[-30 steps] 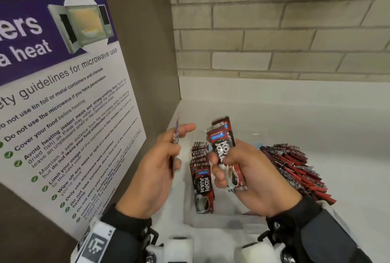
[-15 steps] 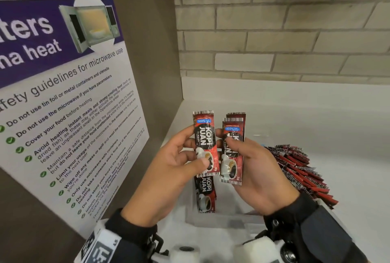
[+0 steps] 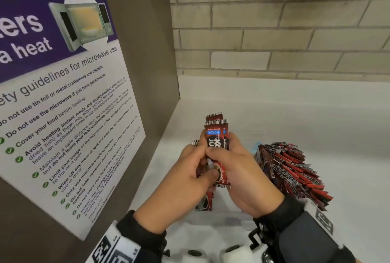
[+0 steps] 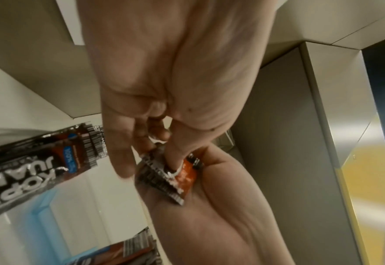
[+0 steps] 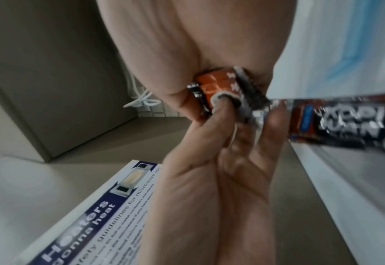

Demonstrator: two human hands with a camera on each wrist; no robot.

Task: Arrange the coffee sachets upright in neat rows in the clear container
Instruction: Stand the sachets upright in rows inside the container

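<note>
Both hands' grip: left hand (image 3: 185, 180), right hand (image 3: 242, 169) pinch sachet bundle (image 3: 215, 136) upright.

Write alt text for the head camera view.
Both hands, left hand and right hand, hold a small stack of coffee sachets upright above a clear container; more sachets lie fanned at right.

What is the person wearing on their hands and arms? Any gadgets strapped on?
Both hands are bare: left hand, right hand. Each wrist has a black cuff. The left forearm wears a white band with black square code markings; the right has a dark grey sleeve with a similar tag.
</note>
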